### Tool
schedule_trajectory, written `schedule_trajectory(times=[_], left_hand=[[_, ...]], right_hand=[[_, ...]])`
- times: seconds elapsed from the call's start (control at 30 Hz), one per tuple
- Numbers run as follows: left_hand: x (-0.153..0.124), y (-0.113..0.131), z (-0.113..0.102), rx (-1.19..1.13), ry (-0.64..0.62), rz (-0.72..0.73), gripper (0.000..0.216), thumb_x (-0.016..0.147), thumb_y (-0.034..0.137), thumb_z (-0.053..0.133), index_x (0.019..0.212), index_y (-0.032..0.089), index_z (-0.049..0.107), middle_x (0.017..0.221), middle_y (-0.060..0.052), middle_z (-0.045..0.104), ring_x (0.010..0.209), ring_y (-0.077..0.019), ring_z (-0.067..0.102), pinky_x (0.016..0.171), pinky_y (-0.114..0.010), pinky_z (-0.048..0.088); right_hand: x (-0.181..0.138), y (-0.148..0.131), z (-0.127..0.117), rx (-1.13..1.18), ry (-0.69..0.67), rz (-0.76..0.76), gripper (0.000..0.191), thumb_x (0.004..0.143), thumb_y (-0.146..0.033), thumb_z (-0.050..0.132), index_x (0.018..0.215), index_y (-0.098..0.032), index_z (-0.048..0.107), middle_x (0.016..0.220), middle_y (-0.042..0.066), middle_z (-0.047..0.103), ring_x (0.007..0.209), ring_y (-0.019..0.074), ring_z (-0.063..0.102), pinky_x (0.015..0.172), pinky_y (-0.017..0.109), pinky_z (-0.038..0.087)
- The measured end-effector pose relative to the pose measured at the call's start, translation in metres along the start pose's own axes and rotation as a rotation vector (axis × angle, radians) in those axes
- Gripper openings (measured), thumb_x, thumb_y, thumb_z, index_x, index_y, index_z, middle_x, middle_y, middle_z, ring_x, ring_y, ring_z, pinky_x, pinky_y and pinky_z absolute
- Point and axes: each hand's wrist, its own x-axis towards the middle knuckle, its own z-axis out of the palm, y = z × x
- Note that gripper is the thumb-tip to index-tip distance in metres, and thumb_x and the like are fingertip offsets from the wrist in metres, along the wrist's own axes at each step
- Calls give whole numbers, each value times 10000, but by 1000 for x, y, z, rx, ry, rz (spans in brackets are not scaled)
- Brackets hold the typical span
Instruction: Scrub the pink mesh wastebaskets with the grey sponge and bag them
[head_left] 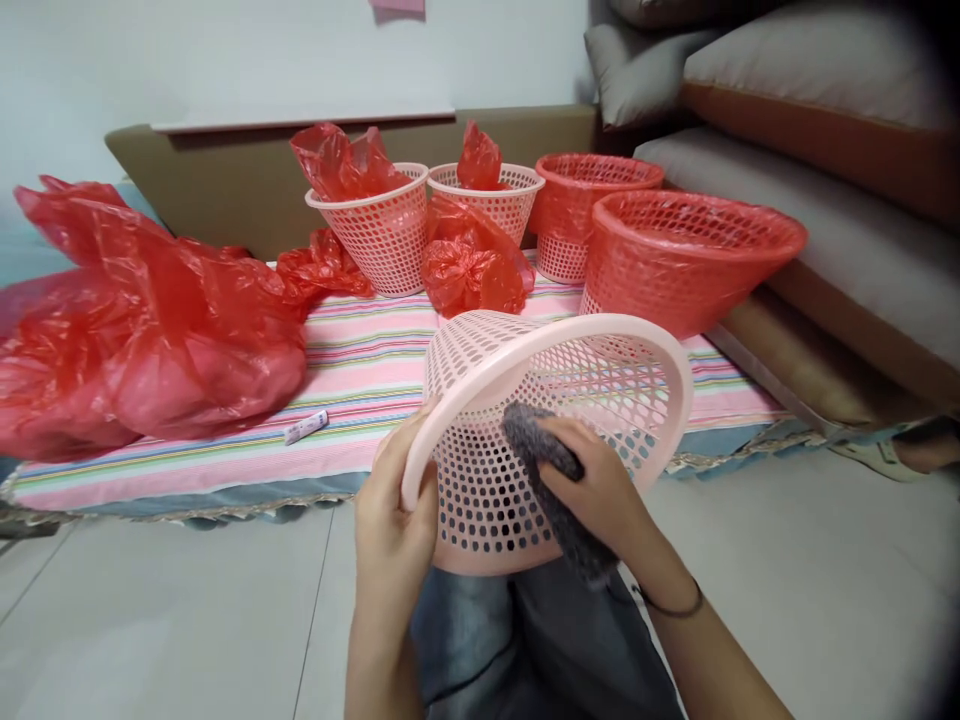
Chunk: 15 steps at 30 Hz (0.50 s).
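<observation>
The step in hand looks like the wiping of the pale pink basket (555, 400), which lies tilted over the person's lap, in front of the near edge of the striped mat (360, 370), with its mouth open to the right and upward. The left hand (394, 520) is closed on the smooth rim, thumb outside and fingers curled around it. The right hand (592, 490) is inside the mouth and closed on a dark grey cloth (551, 490), fuzzy in texture, pressed on the inner wall. In my judgement the next move needs the left hand to turn the basket a little, so that the cloth meets an unwiped part of the lattice. The basket is of thin, hard plastic, conical, pierced with many small holes. On the mat stand more baskets: two pale ones (382, 235) toward the far edge with crumpled red bags inside, and two red ones (682, 260) toward the right edge. A big glossy red plastic bag (142, 320) lies at the left edge, and a small tube (306, 427) near the front edge.
</observation>
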Motion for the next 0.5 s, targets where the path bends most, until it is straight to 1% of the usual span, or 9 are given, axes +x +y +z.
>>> schedule_trajectory(times=[0.07,0.1,0.17,0.23,0.3,0.37,0.43,0.5], left_hand=[[3,1,-1,35,-53,47,409,881,210,621,1281,281,661,1167,-49,723,1118,-245,662,1016,-381,512],[5,1,-1,48,-77,67,429,878,208,628,1300,286,646,1181,-50,718,1120,-245,660,1020,-384,509],[10,1,-2,59,-123,100,460,871,204,640,1323,293,624,1203,-52,710,1115,-246,660,1026,-397,505],[16,2,-3,59,-179,123,468,872,210,646,1331,298,614,1199,-54,709,1102,-247,663,1035,-418,500],[21,4,-3,48,-243,133,477,879,229,653,1346,305,601,1214,-56,705,1121,-252,659,1056,-441,485],[23,5,-2,17,-287,110,541,866,252,683,1389,315,562,1295,-66,674,1206,-268,627,1088,-456,461],[22,4,2,-62,-271,44,668,827,277,736,1448,322,493,1402,-85,611,1300,-291,572,1100,-456,454],[16,-1,7,-188,-195,-28,765,797,294,770,1483,322,432,1461,-107,561,1351,-306,529,1097,-449,461]], right_hand=[[32,6,12,-118,-8,2,457,821,-206,533,1264,-182,641,1264,99,653,1208,254,572,1099,399,420],[48,8,20,-193,-40,20,467,828,-214,546,1285,-168,633,1281,104,646,1216,257,562,1109,392,402],[74,13,39,-292,-117,37,474,844,-240,571,1311,-180,625,1308,94,634,1213,261,556,1106,381,387],[91,18,59,-331,-162,46,468,859,-275,587,1320,-203,624,1328,91,621,1212,273,548,1083,384,391],[99,25,77,-353,-179,62,470,871,-310,596,1331,-216,617,1336,107,610,1218,293,535,1058,402,395],[99,33,92,-384,-200,85,495,877,-350,606,1356,-227,597,1343,124,597,1220,317,525,1037,427,397],[95,41,101,-410,-217,101,524,882,-408,606,1379,-244,576,1360,125,579,1231,332,511,1027,438,396],[92,48,106,-430,-224,112,538,895,-463,579,1393,-261,558,1395,115,551,1254,339,487,1033,442,389]])
